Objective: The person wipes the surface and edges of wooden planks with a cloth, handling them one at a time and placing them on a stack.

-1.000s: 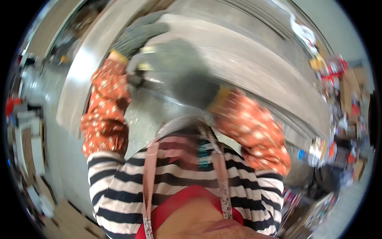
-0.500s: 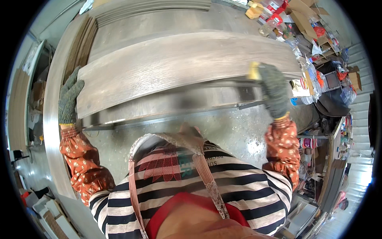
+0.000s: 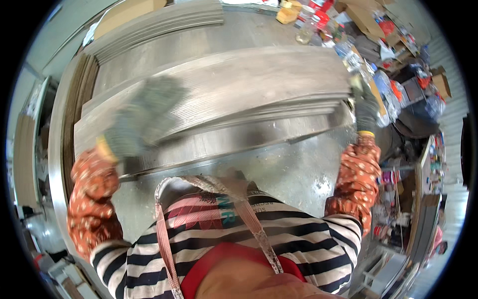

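Note:
A long grey-brown wood-grain plank [image 3: 269, 70] lies crosswise in front of me on a low stack of similar planks [image 3: 298, 110]. My left hand [image 3: 144, 114], in a dark grey-green glove with a yellow cuff, is over the plank's left part. Motion smears its fingers, so I cannot tell whether it touches the wood. At the plank's right end is my right hand [image 3: 366, 107], gloved the same way. Its fingers look stretched along the short edge, and the fingertips are partly blurred.
More planks [image 3: 154, 25] are stacked at the far left, with upright boards [image 3: 79, 94] along the left side. Plastic bottles [image 3: 308, 30], bags and open cardboard boxes [image 3: 366, 20] crowd the far right. A cluttered shelf [image 3: 413, 199] stands right of me.
My left hand has left the plank's left end and swung rightward over its surface. My right hand has moved right to the plank's right end. The whole view has shifted somewhat.

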Action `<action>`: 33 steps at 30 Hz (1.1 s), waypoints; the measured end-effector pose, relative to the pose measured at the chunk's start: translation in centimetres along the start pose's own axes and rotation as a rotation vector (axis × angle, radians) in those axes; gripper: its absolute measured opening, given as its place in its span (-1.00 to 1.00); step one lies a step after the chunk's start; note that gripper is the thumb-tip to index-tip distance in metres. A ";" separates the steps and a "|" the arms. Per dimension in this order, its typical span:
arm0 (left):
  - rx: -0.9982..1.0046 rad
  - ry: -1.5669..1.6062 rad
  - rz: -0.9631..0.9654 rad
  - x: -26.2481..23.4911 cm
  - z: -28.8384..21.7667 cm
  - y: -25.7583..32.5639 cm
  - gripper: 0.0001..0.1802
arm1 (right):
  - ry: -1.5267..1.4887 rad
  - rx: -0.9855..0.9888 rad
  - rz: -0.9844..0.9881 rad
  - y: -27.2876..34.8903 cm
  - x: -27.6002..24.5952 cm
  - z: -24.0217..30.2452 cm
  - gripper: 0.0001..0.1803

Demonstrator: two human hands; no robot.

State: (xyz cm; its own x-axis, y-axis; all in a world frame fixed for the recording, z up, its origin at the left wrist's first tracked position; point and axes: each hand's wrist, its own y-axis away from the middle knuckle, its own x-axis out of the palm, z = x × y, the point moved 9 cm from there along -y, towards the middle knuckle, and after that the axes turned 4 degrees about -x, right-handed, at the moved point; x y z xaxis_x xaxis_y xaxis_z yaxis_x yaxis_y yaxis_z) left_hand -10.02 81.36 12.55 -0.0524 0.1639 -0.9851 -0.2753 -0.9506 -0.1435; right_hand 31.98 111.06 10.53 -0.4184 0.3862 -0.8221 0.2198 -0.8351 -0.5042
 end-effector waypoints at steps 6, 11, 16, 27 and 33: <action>0.151 -0.362 -0.098 2.5 -1.1 -8.8 -0.51 | -0.255 0.015 -0.095 -1.7 -2.0 -3.1 -0.55; -0.423 -0.653 0.115 1.0 10.9 -7.1 -0.59 | -0.516 0.060 0.005 -0.3 -1.5 -4.1 -0.57; -0.230 -0.034 -0.174 2.8 -0.9 -10.3 -0.35 | -0.677 0.024 0.065 0.0 -1.2 -1.9 -0.57; -0.139 0.008 -0.057 1.0 -3.0 -10.6 -0.28 | -0.154 -0.239 0.345 -13.6 7.6 7.5 -0.45; -0.222 0.034 -0.115 1.5 -2.4 -10.7 -0.28 | -0.310 -0.351 0.194 -14.1 4.5 7.3 -0.51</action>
State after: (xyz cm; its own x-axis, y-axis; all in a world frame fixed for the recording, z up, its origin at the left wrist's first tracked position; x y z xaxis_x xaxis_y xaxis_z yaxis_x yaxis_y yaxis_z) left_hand -4.84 91.18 12.34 0.0004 0.2687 -0.9632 -0.0602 -0.9615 -0.2682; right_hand 20.50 121.73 15.90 -0.5711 0.0582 -0.8188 0.5803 -0.6770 -0.4528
